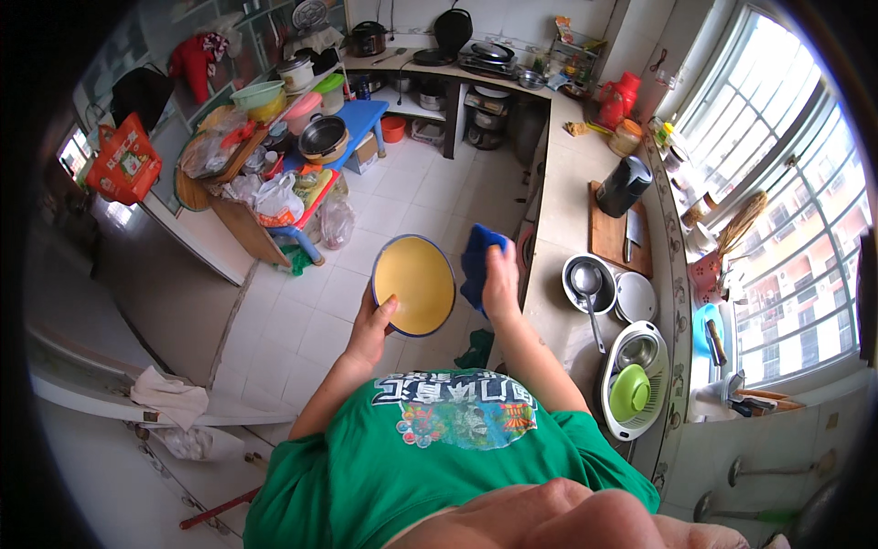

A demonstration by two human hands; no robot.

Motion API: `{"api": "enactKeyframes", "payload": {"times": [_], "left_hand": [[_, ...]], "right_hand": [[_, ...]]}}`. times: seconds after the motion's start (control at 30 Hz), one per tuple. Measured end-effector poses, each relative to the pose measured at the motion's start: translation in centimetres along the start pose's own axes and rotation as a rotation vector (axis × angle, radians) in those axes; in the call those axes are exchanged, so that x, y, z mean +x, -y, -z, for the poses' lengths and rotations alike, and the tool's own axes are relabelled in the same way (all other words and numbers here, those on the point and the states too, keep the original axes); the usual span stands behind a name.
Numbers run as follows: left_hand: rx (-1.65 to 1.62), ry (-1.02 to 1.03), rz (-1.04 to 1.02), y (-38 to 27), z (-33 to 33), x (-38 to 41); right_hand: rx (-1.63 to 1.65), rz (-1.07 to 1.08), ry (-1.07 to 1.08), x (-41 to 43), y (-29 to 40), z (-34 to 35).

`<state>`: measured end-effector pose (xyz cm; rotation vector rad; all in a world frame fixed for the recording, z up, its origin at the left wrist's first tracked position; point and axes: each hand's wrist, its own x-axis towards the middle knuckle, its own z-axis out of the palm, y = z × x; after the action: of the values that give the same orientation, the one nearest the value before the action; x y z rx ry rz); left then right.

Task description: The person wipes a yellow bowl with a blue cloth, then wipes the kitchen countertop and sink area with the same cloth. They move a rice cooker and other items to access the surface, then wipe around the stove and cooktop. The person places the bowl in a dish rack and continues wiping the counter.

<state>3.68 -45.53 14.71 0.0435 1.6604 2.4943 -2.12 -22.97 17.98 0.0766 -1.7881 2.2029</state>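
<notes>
My left hand grips a yellow bowl with a blue rim by its lower left edge, thumb on the inside, and the bowl's hollow faces me. A short way to the right, my right hand holds a bunched blue cloth between thumb and fingers. Bowl and cloth are apart. Both hands are in the air over the tiled floor, in front of my green shirt. The fingers of my left hand behind the bowl are hidden.
Along the right runs a counter with a ladle in a metal bowl, white plates, a white drainer basket and a cleaver on a wooden cutting board. A blue table with pots and bags stands at the left.
</notes>
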Motion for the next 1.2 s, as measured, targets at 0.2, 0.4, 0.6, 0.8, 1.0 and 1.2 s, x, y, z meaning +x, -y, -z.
{"api": "enactKeyframes", "payload": {"times": [0.2,0.4,0.6,0.8,1.0,1.2], "left_hand": [[0.028,0.067,-0.021,0.6,-2.2,0.0],[0.053,0.075,-0.069,0.9,-1.1,0.1],[-0.065,0.114,0.034,2.1,-1.9,0.3],[0.133,0.075,-0.214,0.4,-2.0,0.7],[0.142,-0.071,-0.213,0.1,-1.3,1.3],[0.372,-0.079,-0.285,1.9,0.9,2.6]], "right_hand": [[-0.643,0.540,0.607,-2.5,-2.0,-2.9],[-0.426,0.167,1.042,-3.2,-1.2,-2.0],[-0.456,0.578,0.541,-1.9,-0.2,-3.7],[-0.934,0.618,0.308,-1.7,-1.6,-3.1],[-0.493,0.054,0.628,-3.8,-3.3,-1.8],[0.453,-0.145,0.164,-1.9,-0.9,-0.6]]}}
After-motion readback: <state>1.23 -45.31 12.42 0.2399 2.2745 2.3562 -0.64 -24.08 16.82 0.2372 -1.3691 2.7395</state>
